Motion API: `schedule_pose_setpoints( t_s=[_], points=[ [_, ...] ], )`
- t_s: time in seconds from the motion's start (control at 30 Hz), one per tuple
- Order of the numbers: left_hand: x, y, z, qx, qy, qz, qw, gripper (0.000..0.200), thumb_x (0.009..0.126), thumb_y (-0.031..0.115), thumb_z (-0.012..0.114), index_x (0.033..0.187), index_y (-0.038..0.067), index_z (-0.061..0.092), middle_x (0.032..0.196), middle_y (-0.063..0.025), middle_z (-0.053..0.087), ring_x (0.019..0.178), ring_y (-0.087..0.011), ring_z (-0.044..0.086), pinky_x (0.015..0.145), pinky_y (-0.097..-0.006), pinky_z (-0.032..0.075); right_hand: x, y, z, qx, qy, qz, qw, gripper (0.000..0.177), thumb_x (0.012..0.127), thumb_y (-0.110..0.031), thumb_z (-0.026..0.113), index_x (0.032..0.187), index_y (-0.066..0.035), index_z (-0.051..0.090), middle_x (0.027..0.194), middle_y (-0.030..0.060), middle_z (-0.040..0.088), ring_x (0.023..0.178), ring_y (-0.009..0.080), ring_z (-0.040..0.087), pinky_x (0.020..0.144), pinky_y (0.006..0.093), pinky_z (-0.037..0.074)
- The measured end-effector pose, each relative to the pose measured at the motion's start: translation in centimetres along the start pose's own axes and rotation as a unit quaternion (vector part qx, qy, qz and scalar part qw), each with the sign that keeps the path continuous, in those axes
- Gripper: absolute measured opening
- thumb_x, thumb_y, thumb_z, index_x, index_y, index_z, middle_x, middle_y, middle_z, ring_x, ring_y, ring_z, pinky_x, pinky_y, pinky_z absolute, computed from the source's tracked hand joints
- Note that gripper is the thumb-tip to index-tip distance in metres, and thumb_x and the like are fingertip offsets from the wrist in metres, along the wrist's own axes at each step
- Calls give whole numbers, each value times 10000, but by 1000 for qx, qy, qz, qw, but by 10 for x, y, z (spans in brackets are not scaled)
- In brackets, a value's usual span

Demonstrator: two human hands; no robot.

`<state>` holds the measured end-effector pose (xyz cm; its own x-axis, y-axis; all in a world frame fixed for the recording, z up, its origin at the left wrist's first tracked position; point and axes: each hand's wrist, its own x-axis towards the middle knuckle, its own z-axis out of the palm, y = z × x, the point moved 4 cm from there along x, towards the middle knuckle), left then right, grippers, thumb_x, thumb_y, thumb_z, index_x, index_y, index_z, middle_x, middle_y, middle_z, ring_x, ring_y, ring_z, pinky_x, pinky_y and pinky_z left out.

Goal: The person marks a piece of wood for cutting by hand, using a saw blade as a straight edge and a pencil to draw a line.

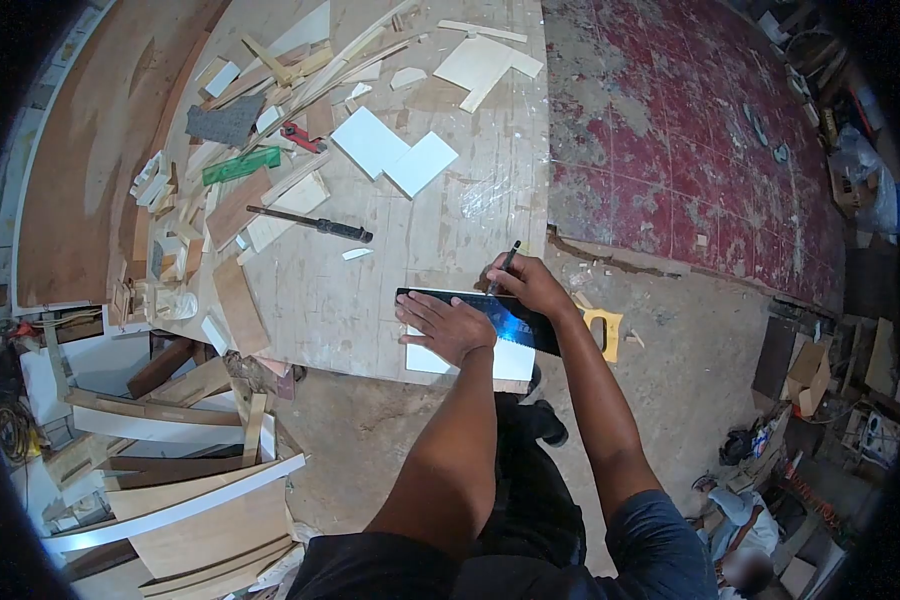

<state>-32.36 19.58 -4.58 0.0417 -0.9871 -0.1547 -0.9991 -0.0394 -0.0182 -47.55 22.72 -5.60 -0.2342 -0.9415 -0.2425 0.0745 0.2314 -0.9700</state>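
Observation:
My left hand [448, 326] lies flat with its fingers spread, pressing the dark blade of a handsaw [526, 328] onto a white board [428, 360] at the table's front corner. The saw's yellow handle [611, 335] sticks out past the table edge on the right, partly behind my right forearm. Pinched in my right hand [532, 287] is a slim dark pencil [511, 256], tilted, its lower end by the upper edge of the blade. Beyond my hands, a chisel-like tool with a dark handle [342, 231] rests on the table.
Wood offcuts [260, 215], a green piece [241, 166] and a red tool [302, 138] clutter the table's left side. White cut panels [395, 150] lie farther back. Boards [195, 440] are stacked at lower left. Another person [750, 535] is at lower right, near scrap piles.

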Motion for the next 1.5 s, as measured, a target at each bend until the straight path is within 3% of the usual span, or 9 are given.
schedule_pose_setpoints(
  t_s=[0.37,0.43,0.63,1.5],
  points=[
    [0,0,0,12,-5,5,1000,717,1004,349,304,1534,-79,82,1636,-232,-2,1517,-398,-5,1187,-614,16,2,-2,-1,-34,-1,3,999,172,979,-175,617,985,-16,681,898,71,721,820,140,670,767,298,534],
    [1,1,0,23,-46,-4,999,757,1002,359,325,1544,-62,8,1638,-223,-59,1519,-386,-52,1190,-606,18,2,-3,-1,-4,-9,12,1000,172,985,-176,611,981,-15,672,896,65,714,823,126,659,767,289,531],
    [0,0,0,8,-5,6,1000,717,1001,342,308,1535,-80,80,1635,-237,0,1516,-401,3,1186,-615,14,3,5,-3,100,3,26,995,158,998,-160,595,987,-13,653,902,47,701,797,108,631,749,272,522],
    [0,0,1,19,-11,2,1000,724,1003,347,316,1540,-69,65,1636,-233,1,1518,-392,6,1190,-606,33,0,2,-2,38,3,2,999,170,981,-174,622,961,-20,692,868,40,692,772,99,609,713,273,504]
  ],
)
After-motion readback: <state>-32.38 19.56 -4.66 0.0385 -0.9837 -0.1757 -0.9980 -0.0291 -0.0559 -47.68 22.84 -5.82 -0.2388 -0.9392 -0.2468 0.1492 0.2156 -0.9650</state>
